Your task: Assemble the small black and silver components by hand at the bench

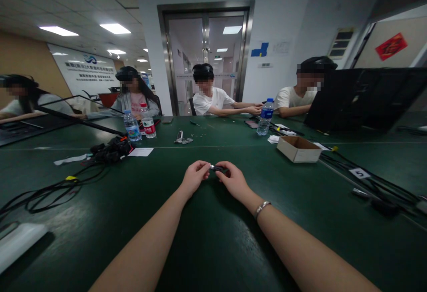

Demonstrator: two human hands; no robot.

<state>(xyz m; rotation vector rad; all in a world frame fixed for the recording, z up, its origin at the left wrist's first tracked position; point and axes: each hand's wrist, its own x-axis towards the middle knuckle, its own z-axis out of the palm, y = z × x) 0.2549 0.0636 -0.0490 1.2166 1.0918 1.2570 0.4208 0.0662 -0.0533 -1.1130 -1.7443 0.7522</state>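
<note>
Between my two hands, just above the green table, is a small dark tube with a silver section (212, 167); its exact kind is too small to tell. My left hand (196, 176) is closed in a pinch at the silver end. From the other side, the fingertips of my right hand (232, 178) close on the black end. The tube lies roughly level, and the fingers partly hide both ends. A silver bracelet (262, 209) circles my right wrist.
Ahead on the green table (213, 234) lie small metal parts (183, 139). Bottles (132, 127) stand left and another bottle (266, 118) right, near an open box (298, 150). Black cables (56, 192) run along both sides. Several people (213, 98) sit opposite.
</note>
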